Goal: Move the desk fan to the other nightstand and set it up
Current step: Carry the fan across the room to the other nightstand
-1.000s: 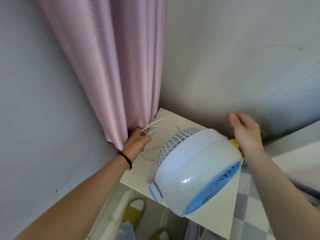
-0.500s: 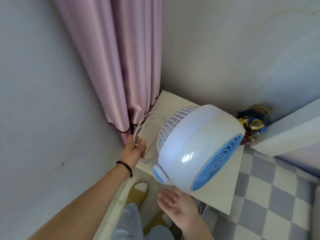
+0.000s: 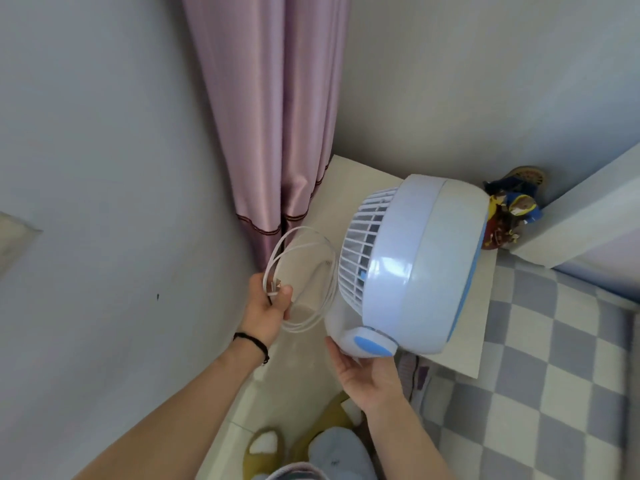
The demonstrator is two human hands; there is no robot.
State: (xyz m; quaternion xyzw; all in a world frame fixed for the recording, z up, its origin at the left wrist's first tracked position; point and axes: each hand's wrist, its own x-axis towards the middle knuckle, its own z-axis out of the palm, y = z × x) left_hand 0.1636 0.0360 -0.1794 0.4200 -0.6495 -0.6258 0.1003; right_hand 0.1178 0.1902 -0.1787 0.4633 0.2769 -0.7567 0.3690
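Grey walls (image 3: 104, 168) meet in a corner, and a pink curtain (image 3: 277, 116) hangs down that corner to just behind the far left edge of the nightstand (image 3: 346, 188). To the right, a bed with a grey-and-white checked cover (image 3: 554, 358) lies against the nightstand's side, and a pale headboard (image 3: 588, 216) slants up from it.

The desk fan (image 3: 415, 268), white with blue trim, is tilted on its side above the cream nightstand top, its slatted grille turned left toward the curtain; whether any part of it touches the top cannot be told. The right hand (image 3: 370, 375) is under its base, palm up and fingers spread wide, cupping the white foot with the blue knob. The left hand (image 3: 270, 313), a dark band (image 3: 252, 342) at its wrist, is closed around a loose coil of white cord (image 3: 304, 275) just left of the grille, thumb pinching the loops near a small plug end.

A small colourful figurine (image 3: 509, 213) stands in the gap between the fan's rear and the headboard, partly covered by the fan body. Below, on the pale floor, yellow slippers (image 3: 263, 448) and the person's light trousers (image 3: 332, 452) are cut off by the bottom edge. The fan hides much of the nightstand top, and where the cord joins the fan is hard to make out.
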